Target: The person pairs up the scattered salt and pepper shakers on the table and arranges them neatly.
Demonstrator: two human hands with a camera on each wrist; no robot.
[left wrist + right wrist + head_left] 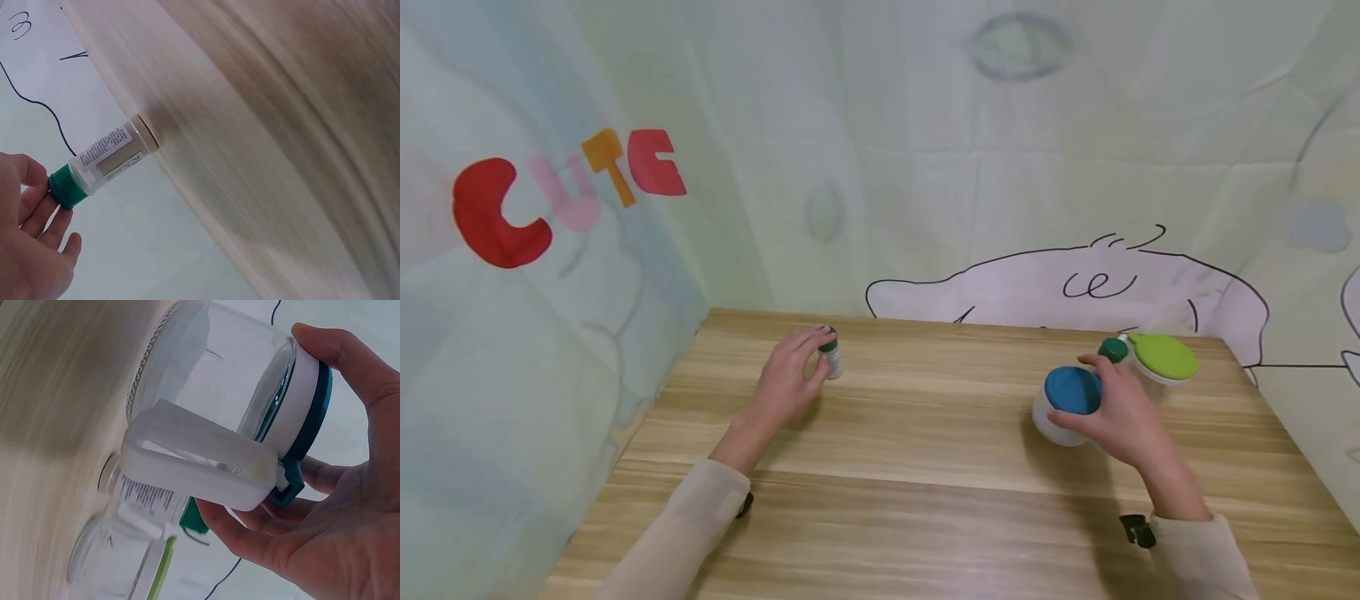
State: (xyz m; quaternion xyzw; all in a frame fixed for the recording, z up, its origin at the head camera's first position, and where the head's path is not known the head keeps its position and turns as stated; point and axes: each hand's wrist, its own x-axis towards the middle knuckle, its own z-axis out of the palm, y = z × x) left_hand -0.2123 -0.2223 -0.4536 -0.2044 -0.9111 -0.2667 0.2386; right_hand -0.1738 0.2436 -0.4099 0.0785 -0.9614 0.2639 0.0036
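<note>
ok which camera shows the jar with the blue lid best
The right wrist view: the blue-lidded jar appears large and side-on, its clear body and pale handle easy to see. The head view shows mostly the lid from above, plus part of the body; the left wrist view doesn't show it.

At the left grip [785, 377] is a clear bottle [122, 156] with a deep green cap [67, 186] and a white label [103, 150] lined in dark print, while the right grip [1122, 417] has a clear jar [215, 369] with a blue lid [1072, 390] and frosted white handle [194, 453]. Just beyond the right grip show another green cap [1113, 349] and a lime-green lid [1167, 357]. Beneath both grips the tabletop [887, 517] is streaked in tan and brown wood grain, and past them the pale green backdrop [880, 167] bears a black-outlined whitish-lilac figure [1022, 283] and, left of the left grip, lettering [577, 216] in red, pale pink, orange and rosy red.
</note>
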